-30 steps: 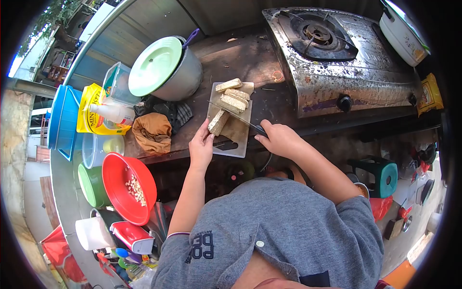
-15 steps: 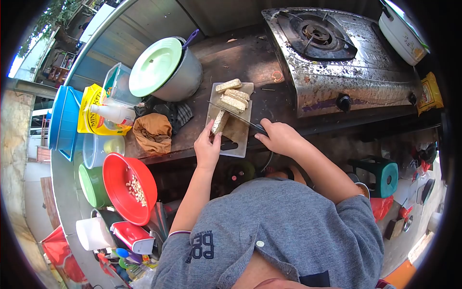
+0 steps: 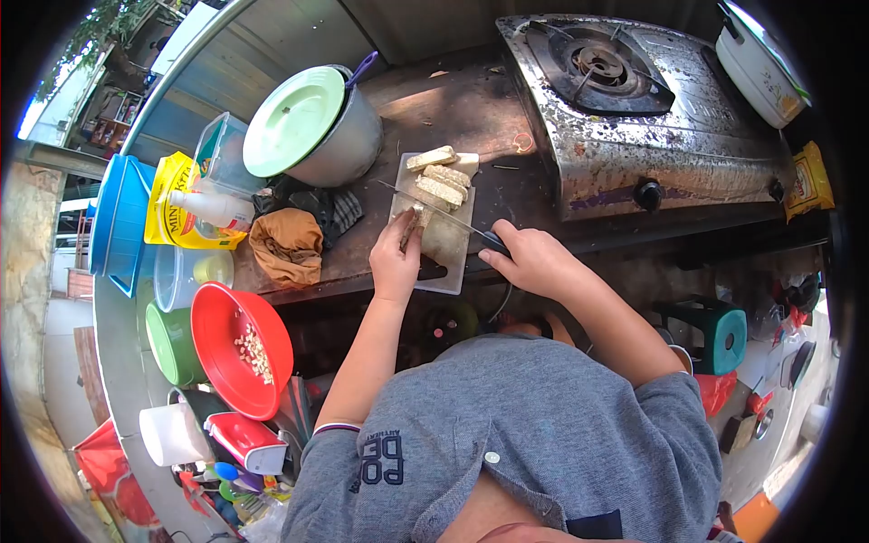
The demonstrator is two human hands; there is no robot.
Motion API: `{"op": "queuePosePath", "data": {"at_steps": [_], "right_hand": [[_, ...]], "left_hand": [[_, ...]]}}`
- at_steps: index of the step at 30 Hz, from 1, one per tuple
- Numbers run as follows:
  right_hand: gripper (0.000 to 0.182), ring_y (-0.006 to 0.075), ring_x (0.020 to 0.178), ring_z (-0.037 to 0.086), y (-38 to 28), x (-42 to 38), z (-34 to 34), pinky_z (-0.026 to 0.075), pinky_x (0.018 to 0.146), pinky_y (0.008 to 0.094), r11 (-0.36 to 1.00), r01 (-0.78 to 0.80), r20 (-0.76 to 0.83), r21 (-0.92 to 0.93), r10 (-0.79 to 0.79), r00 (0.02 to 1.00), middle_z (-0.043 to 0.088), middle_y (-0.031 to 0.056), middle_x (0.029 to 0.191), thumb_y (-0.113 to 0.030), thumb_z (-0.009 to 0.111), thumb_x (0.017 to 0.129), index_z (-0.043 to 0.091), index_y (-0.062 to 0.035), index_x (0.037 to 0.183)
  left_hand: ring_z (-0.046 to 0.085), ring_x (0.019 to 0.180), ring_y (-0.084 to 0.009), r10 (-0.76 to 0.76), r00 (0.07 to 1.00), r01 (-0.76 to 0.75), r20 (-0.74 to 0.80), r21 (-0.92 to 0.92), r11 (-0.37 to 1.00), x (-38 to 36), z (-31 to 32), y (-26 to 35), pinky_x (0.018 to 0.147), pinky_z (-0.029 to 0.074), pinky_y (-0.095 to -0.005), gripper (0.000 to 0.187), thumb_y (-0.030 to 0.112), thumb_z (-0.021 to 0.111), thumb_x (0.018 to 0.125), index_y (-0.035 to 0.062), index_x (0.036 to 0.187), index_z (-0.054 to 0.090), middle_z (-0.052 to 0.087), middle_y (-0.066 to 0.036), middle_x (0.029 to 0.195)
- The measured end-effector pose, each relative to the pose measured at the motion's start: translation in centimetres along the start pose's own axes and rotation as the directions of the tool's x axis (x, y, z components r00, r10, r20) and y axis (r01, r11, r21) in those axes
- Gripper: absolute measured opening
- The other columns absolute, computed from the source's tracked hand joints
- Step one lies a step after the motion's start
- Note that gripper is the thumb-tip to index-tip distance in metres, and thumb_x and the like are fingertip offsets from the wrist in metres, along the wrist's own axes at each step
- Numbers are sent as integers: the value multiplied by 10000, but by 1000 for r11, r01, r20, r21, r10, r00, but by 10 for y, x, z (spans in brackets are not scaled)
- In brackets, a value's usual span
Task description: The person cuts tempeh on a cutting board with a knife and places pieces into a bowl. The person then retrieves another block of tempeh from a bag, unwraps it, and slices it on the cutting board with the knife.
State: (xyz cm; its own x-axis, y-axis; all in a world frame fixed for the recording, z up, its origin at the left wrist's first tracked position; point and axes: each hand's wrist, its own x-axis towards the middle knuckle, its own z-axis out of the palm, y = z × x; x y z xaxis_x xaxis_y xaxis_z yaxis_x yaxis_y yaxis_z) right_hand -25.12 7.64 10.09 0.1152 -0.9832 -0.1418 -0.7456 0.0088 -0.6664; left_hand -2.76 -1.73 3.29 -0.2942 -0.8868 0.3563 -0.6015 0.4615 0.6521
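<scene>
Tempeh (image 3: 415,223) stands on edge on the cutting board (image 3: 445,246) on the dark surface (image 3: 453,113), pinched by the left hand (image 3: 395,261), while the right hand (image 3: 534,261) grips the knife (image 3: 434,211) whose blade lies across the board.

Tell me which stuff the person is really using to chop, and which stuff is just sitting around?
Being used:
knife in the right hand
tempeh block under the left hand
cut slices
cutting board

Just sitting around:
gas stove
pot with green lid
brown cloth
red bowl
yellow packet
</scene>
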Motion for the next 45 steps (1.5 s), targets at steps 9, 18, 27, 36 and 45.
{"op": "queuePosePath", "data": {"at_steps": [9, 18, 27, 36, 45], "right_hand": [[357, 443, 782, 621, -5, 4, -5, 487, 702, 516, 998, 23, 63, -51, -19, 998, 634, 260, 782, -324, 551, 920, 477, 24, 950], [331, 438, 831, 628, -10, 9, -6, 494, 734, 510, 995, -48, 174, -85, 63, 983, 642, 264, 823, -294, 521, 937, 462, 29, 985], [343, 450, 837, 622, -17, 14, -14, 488, 737, 513, 993, -54, 210, -106, 76, 975, 636, 277, 827, -285, 520, 936, 461, 46, 1000], [346, 453, 845, 619, -15, 22, -9, 483, 749, 515, 990, -52, 233, -132, 82, 969, 634, 286, 838, -288, 521, 937, 469, 48, 1000], [345, 446, 846, 625, 7, 19, 8, 493, 747, 509, 993, -92, 213, -68, 104, 972, 640, 278, 859, -288, 535, 927, 451, 35, 1015]], "left_hand": [[664, 940, -308, 8, 999, -8, -54, -5, 1000, -2, 6, -1, 809, 524, -347, 229, 91, 627, 845, 71, 1066, 682, 671, -155, 1073], [673, 904, -304, 47, 996, -42, -80, 57, 997, -1, 9, -1, 767, 538, -348, 237, 108, 648, 840, 95, 1073, 693, 670, -157, 1075], [674, 926, -291, 28, 998, -23, -51, 106, 994, -2, 7, 5, 800, 524, -328, 225, 99, 637, 845, 63, 1060, 693, 674, -162, 1074], [677, 926, -281, -2, 998, 7, -67, 78, 997, -2, 12, -1, 804, 526, -328, 232, 99, 634, 842, 63, 1063, 692, 678, -156, 1066], [671, 911, -300, 78, 988, -76, -134, 18, 997, -2, 13, -1, 785, 531, -348, 228, 98, 629, 845, 60, 1064, 680, 682, -147, 1045]]}}
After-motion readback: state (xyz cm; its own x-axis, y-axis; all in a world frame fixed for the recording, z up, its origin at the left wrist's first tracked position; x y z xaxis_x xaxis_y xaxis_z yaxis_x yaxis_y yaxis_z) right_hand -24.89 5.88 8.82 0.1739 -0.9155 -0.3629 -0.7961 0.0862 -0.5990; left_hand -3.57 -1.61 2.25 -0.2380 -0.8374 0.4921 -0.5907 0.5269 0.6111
